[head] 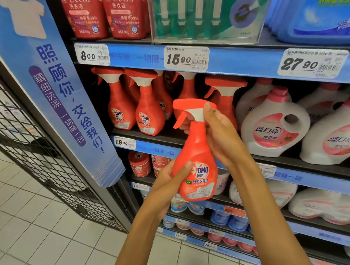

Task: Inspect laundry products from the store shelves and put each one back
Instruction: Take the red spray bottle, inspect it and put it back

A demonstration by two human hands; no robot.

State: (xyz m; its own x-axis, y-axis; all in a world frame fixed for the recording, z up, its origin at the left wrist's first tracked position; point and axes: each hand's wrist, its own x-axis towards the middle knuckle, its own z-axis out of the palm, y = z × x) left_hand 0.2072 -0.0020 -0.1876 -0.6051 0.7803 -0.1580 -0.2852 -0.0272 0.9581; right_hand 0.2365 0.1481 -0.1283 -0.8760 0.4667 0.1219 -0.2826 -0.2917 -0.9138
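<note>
Bottle: while it was held upright before the shelf (170, 136), the spray bottle (196, 163) faced label-outward for reading.
Left hand (168, 182): fingers curled, cupping the base.
Right hand (220, 132): gripping the neck, steadying.

"OMO" on the red spray bottle (195, 165) at centre; shelf price tags (186, 58) "8.00", "15.90", "27.90", "19.90".

On the middle shelf (170, 137) the row of red spray bottles (149, 111) has a dark gap just behind the held spray bottle (195, 153), between the bottles at the left and one at the right (225, 98). White detergent jugs (270, 124) crowd the right side. The shelf edge above, with its price tags (186, 58), hangs close over the trigger tops. A blue side panel (57, 87) walls off the left, while the tiled floor (45, 237) lies open below.
</note>
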